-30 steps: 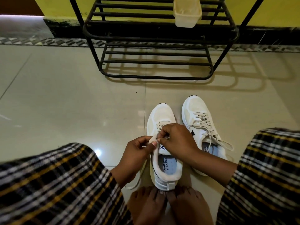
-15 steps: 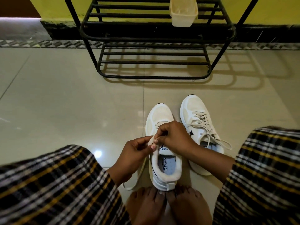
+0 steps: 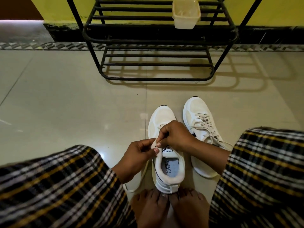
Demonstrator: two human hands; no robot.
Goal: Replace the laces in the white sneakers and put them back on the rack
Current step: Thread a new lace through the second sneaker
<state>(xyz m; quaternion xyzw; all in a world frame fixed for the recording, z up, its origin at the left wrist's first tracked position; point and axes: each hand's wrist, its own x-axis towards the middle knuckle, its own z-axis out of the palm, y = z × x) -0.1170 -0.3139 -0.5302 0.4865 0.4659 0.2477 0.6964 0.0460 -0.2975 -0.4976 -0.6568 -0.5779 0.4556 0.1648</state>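
Note:
Two white sneakers stand on the tiled floor in front of me. The left sneaker [image 3: 162, 119] is between my hands, its heel against my bare toes. My left hand [image 3: 137, 157] pinches the top left edge of its eyelet flap. My right hand [image 3: 176, 136] pinches the white lace at that same edge, covering most of the lacing. A loose lace end [image 3: 131, 189] trails on the floor under my left wrist. The right sneaker [image 3: 199, 122] stands fully laced beside it, its lace ends lying loose. The black metal shoe rack [image 3: 158, 79] stands further ahead against the wall.
A cream plastic tub [image 3: 185, 14] sits on an upper shelf of the rack. My knees in checked cloth [image 3: 49, 186] flank the shoes left and right. My bare feet [image 3: 171, 209] touch the left sneaker's heel. A yellow wall with a black skirting runs behind the rack.
My hands have stayed on the left sneaker's top eyelet edge, with only small finger shifts on the lace. The view has tilted slightly.

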